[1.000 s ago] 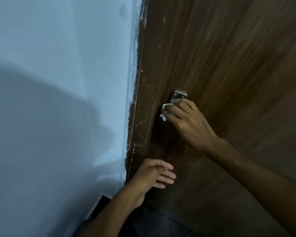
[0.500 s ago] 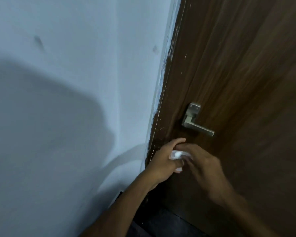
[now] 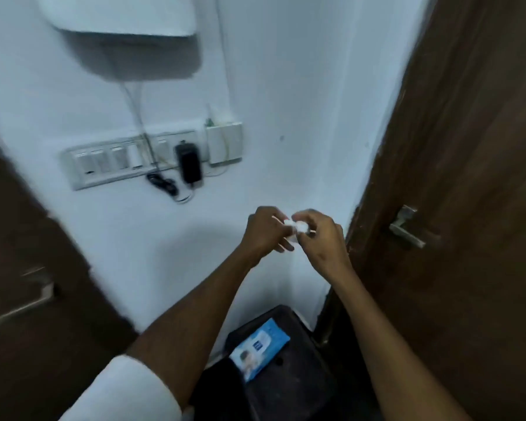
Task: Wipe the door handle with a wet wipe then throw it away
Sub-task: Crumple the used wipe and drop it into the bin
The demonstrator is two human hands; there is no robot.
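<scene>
Wipe pack: a blue-and-white soft pack point(image 3: 258, 347) lies flat on a dark stool point(image 3: 298, 384) low in the near centre; its contents are hidden, and whether its flap is shut cannot be told through the blur.
Wet wipe: a small white crumpled wad point(image 3: 298, 227) sits in mid-air in front of the pale wall point(image 3: 301, 117), between the two hands and touching both.
Wipe and handle: the wad is well apart from the door handle point(image 3: 406, 227), which lies to its right.
Left hand: the left hand point(image 3: 266, 233) comes in from the near left, its fingers curled inward and their tips pinching the left side of the wad; the hand is partly closed, not a fist.
Right hand: the right hand point(image 3: 324, 238) comes in from the near right, back towards the camera, thumb and forefingers bent onto the right side of the wad, so it too grips the wad.
Door: a dark brown wooden door point(image 3: 474, 147) fills the right side and carries the metal lever handle, which no hand touches.
Second door: another brown door point(image 3: 28, 299) with a blurred lever is at the left edge.
Wall fittings: a switch panel point(image 3: 128, 161) with a black adapter point(image 3: 189, 167) plugged in is on the far wall, under a white box point(image 3: 119, 16).
Sleeve: a white sleeve point(image 3: 125, 393) covers the left upper arm at the near edge.
</scene>
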